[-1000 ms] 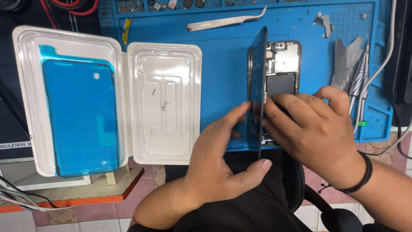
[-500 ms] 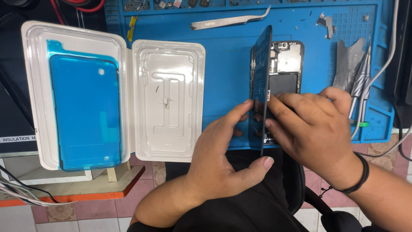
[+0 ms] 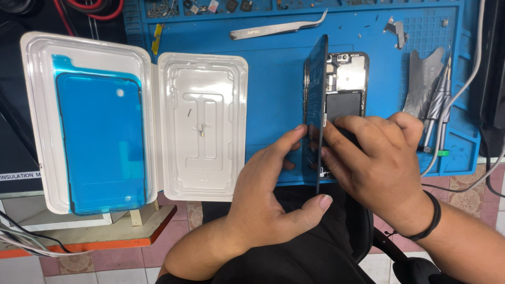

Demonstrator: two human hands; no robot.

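An opened phone body [image 3: 347, 79] lies on the blue work mat [image 3: 273, 94], its battery and boards showing. Its dark screen panel [image 3: 315, 84] stands up on edge along the phone's left side. My left hand [image 3: 268, 200] holds the lower part of that panel, fingertips on its left face and thumb under its bottom edge. My right hand [image 3: 379, 163] lies over the lower half of the phone body, fingertips pressing at the panel's inner side. A black band circles my right wrist.
A white plastic clamshell tray [image 3: 202, 126] lies open at the left, with a blue adhesive sheet [image 3: 100, 142] in its left half. Metal tweezers [image 3: 279, 29] lie at the mat's top. Screwdrivers and a metal pry tool [image 3: 428, 89] lie at the right. Cables run along the right edge.
The view has shifted slightly, so everything sits a little further right and lower. Both hands keep the same hold on the screen panel and the phone.
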